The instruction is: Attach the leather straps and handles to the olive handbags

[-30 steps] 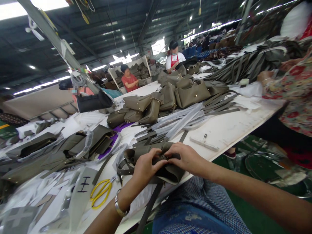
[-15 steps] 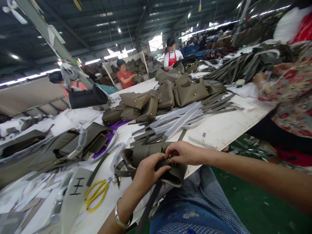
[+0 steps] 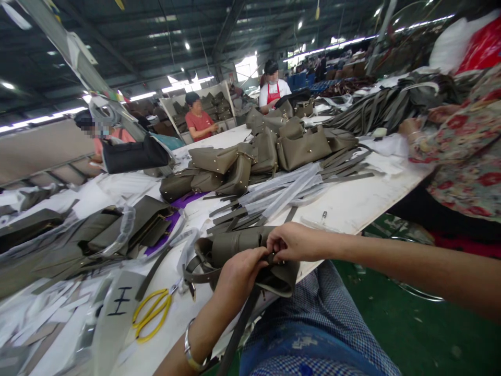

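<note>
An olive-grey leather handbag (image 3: 235, 243) lies at the table's near edge, partly over my lap, its opening turned toward me. My left hand (image 3: 243, 269) grips the bag's edge, thumb and fingers closed on it. Just to the right, my right hand (image 3: 287, 243) pinches at the same spot with curled fingers, where small gold-coloured metal shows. The exact piece between the fingertips is hidden. A leather strap (image 3: 201, 277) loops out on the bag's left, and another dark strap (image 3: 240, 331) hangs below my left hand.
Yellow-handled scissors (image 3: 152, 316) lie left of my forearm. Ahead are loose straps (image 3: 274, 196) and a pile of similar handbags (image 3: 305, 149). More bags (image 3: 129, 224) lie left beside a purple sheet (image 3: 166, 230). A co-worker's floral sleeve (image 3: 469, 136) is at the right.
The view has shifted slightly. My left thumb has drawn in toward the fingers, and both hands stay together on the handbag.
</note>
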Demonstrator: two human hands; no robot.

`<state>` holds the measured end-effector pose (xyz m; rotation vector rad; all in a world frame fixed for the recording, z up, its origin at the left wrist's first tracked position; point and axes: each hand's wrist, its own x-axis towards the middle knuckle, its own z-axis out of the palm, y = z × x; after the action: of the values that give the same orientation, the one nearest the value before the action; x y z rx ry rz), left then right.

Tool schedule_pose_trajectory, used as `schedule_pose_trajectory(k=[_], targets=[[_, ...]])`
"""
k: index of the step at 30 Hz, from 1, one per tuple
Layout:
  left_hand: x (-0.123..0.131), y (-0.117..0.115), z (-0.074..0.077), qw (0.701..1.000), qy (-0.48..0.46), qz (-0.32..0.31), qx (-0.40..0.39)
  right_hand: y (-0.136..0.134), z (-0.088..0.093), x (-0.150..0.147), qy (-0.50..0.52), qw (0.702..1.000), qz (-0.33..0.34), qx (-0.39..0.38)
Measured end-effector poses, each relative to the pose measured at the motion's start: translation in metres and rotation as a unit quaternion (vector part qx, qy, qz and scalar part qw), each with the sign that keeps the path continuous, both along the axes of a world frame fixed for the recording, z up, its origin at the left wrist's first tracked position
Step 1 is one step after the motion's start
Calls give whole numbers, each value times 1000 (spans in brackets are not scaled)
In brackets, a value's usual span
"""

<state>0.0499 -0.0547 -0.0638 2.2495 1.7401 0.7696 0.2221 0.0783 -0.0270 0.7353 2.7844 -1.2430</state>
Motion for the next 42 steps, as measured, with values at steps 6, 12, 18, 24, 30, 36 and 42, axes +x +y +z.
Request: schedule_pose_trajectory(k=[6, 12, 18, 24, 30, 36, 42], targets=[[4, -1, -5, 998, 1, 20, 55, 0, 16, 2, -25, 999, -22, -39], [12, 0, 5, 997, -78, 18, -4, -1, 16, 11, -21, 995, -29, -88], [22, 4, 6, 996, -29, 83, 24, 5, 3, 19, 15, 990, -46, -133], [27, 5, 9, 995, 3, 77, 63, 4, 4, 23, 16, 991, -39, -129], [30, 8, 11, 993, 13, 68, 100, 2, 1, 26, 27, 993, -58, -96], [23, 6, 12, 990, 37, 85, 107, 27, -26, 50, 4, 990, -122, -67], [19, 3, 12, 991, 50, 97, 78, 65, -70, 92, -33, 978, -204, -3]])
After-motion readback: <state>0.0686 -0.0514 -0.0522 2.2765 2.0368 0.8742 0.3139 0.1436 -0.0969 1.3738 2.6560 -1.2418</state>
